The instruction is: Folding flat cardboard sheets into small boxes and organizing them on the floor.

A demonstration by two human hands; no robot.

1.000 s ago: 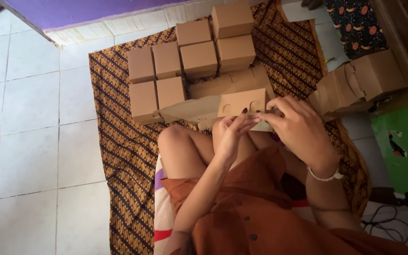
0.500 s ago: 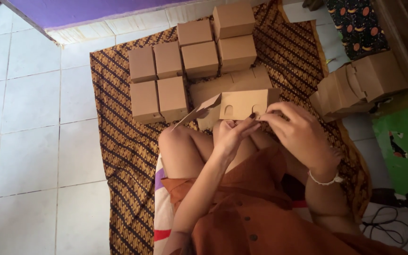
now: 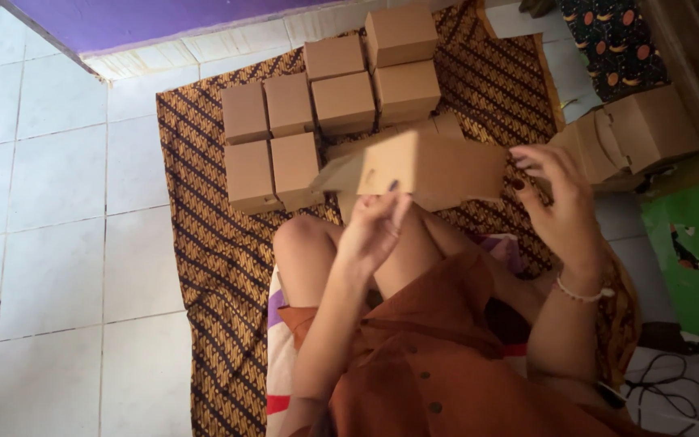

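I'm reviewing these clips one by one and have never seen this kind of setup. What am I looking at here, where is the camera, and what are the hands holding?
There is no machine here. A seated person wears a camera on the head, so the single view looks down over the lap at that person's own two bare hands. The left hand and the right hand hold a brown cardboard box blank between them, partly opened out, with a flap sticking out at its left end. Beneath lies a brown patterned cloth spread on a white tiled floor. On the cloth stand several finished brown boxes set close together. To the right leans a stack of flat, unfolded blanks.
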